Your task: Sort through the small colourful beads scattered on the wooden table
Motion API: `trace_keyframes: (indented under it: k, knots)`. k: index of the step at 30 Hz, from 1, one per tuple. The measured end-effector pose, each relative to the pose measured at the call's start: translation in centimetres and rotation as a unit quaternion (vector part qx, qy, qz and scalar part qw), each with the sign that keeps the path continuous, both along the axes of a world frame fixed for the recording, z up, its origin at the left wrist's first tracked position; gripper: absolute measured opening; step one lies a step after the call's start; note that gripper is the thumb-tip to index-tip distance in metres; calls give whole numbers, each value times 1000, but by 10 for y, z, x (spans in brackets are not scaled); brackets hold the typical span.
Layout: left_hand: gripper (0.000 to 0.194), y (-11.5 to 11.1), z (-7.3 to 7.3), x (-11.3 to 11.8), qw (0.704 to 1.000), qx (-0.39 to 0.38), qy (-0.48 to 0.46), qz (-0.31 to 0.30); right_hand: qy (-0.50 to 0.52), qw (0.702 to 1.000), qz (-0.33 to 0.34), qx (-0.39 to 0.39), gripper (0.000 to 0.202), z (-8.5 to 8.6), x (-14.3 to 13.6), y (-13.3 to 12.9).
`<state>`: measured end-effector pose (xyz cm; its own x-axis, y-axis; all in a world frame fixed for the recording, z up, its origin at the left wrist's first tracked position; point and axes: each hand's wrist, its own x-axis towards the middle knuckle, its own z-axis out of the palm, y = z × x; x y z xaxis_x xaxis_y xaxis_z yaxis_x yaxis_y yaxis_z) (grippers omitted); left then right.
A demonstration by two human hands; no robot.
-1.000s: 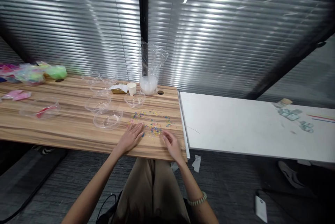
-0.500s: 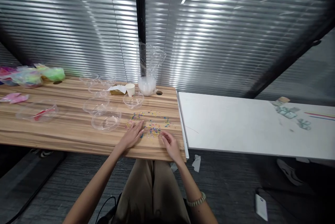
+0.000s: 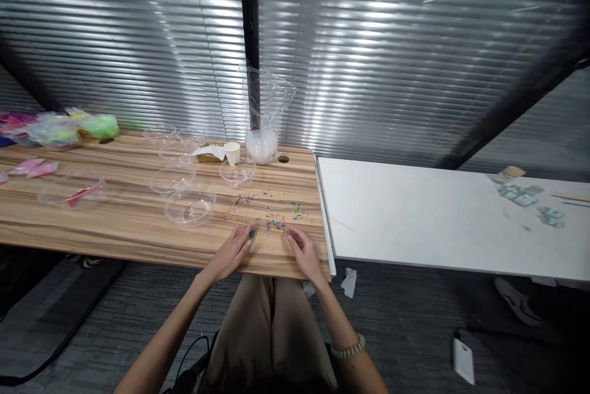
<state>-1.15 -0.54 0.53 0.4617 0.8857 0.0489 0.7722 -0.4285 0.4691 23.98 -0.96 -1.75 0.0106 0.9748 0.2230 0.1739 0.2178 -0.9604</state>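
Small coloured beads [image 3: 271, 214] lie scattered on the right end of a wooden table [image 3: 115, 222]. My left hand [image 3: 233, 250] rests flat near the table's front edge, fingers spread, its fingertips touching a blue bead at the near edge of the scatter. My right hand [image 3: 303, 251] lies on the table just right of it, fingers loosely curled at the beads; whether it pinches one I cannot tell. Several clear plastic bowls [image 3: 190, 207] stand to the left of the beads, one [image 3: 237, 173] behind them.
A small paper cup [image 3: 232, 152] and a clear bag with white contents [image 3: 262, 117] stand at the back. Coloured bags [image 3: 64, 128] sit far left. A white table [image 3: 442, 216] with small items adjoins on the right. Blinds cover the wall behind.
Both hands slid slightly toward the table's front edge, the left pulling back from the beads. The view shifted a little.
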Motion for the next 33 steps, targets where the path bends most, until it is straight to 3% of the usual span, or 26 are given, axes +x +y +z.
trace_keyframes:
  k: [2, 8, 20, 26, 33]
  knots:
    - [62, 7, 2, 4, 1000, -5, -7, 15, 1, 1000, 0, -1, 34, 1, 0, 0]
    - [61, 23, 8, 14, 999, 33, 31, -26, 8, 1000, -3, 0, 34, -1, -2, 0]
    - [61, 39, -6, 11, 997, 50, 49, 14, 6, 1000, -5, 2, 33, -2, -2, 1]
    - [58, 36, 2, 11, 998, 45, 37, -18, 4, 1000, -5, 6, 33, 0, -2, 1]
    - [56, 25, 5, 8, 999, 51, 11, 3, -2, 1000, -9, 7, 32, 1, -1, 0]
